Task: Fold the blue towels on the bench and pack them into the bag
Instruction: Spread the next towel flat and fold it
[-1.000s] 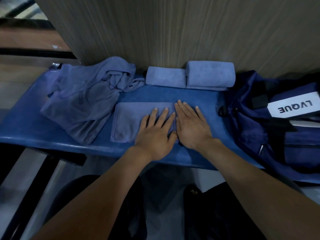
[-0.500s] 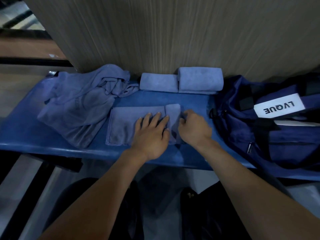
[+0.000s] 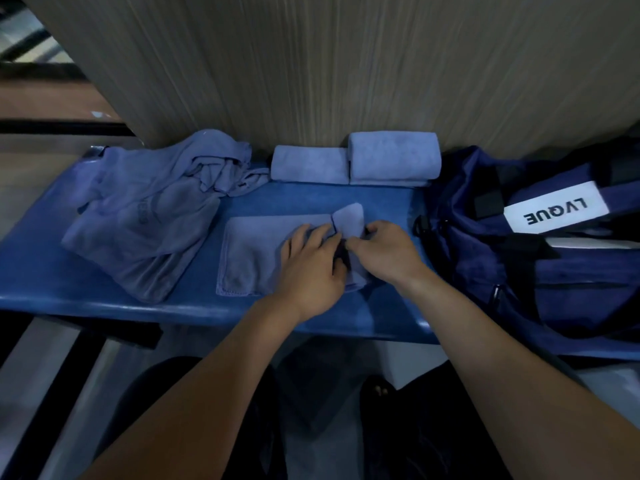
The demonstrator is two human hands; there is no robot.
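I log one blue bench [image 3: 114, 299] against a wood-grain wall [image 3: 311, 64]. On it, centre: a flat blue towel [image 3: 252, 251], its right end lifted into a raised flap. My left hand [image 3: 311, 268] and right hand [image 3: 384, 251] both pinch that turned-over end, fingers curled on the cloth. Behind, against the wall: two folded towels [image 3: 353, 161], side by side and touching. Left: a crumpled towel heap [image 3: 152, 216]. Right: a navy bag [image 3: 533, 244], white label reading LVQUE.
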